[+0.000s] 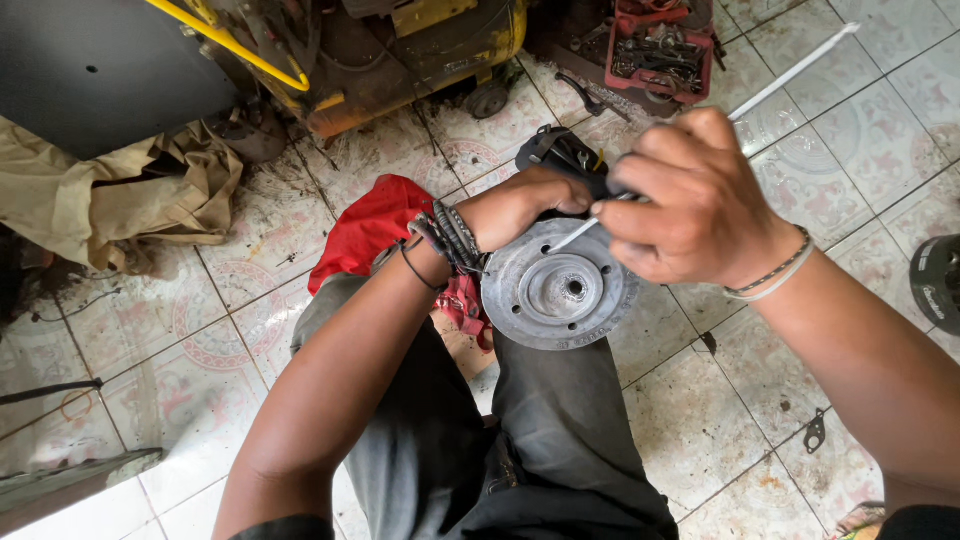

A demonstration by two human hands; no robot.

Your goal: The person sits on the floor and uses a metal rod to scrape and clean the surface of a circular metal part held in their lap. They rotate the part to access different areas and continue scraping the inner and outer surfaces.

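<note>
Head view: a round metal disc (560, 288) is steadied over the knee by the left hand (525, 205), closed on its upper edge; a thin white rod (790, 72) is pinched in the right hand (690, 205), tip on the disc.

head view | looks steeply down | close, likely seated | single view

light: bright, even daylight – shadows: soft – focus: sharp – edges: slightly bowed

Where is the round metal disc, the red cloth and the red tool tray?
Round metal disc (560, 288), head view, on its raised hub.
Red cloth (365, 230), head view, middle of the fabric.
Red tool tray (662, 50), head view, among its tools.
</note>
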